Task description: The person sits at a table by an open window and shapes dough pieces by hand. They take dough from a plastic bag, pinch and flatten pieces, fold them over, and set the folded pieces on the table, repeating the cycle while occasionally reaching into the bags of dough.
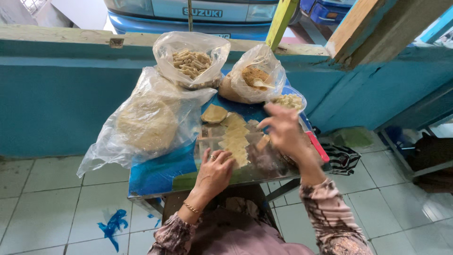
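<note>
My left hand [214, 171], with a ring and a bracelet, rests flat with fingers spread on a clear sheet over the blue table [155, 172], touching the near end of a row of pale dough squares [236, 137]. A folded, filled dough piece [214, 114] lies at the row's far end. Raised and blurred above the right side of the sheet is my right hand [285, 132]; its fingers are loosely curled, and whether they pinch anything is unclear. A red-handled tool [317, 145] lies just right of that hand.
A large clear bag of flat round dough sheets [147, 123] covers the table's left. Behind stand a bag of rolled sticks [190, 61], a bag of brown filling with a spoon [255, 78] and a small bag of pale pieces [289, 100]. A teal wall runs behind; the floor is tiled.
</note>
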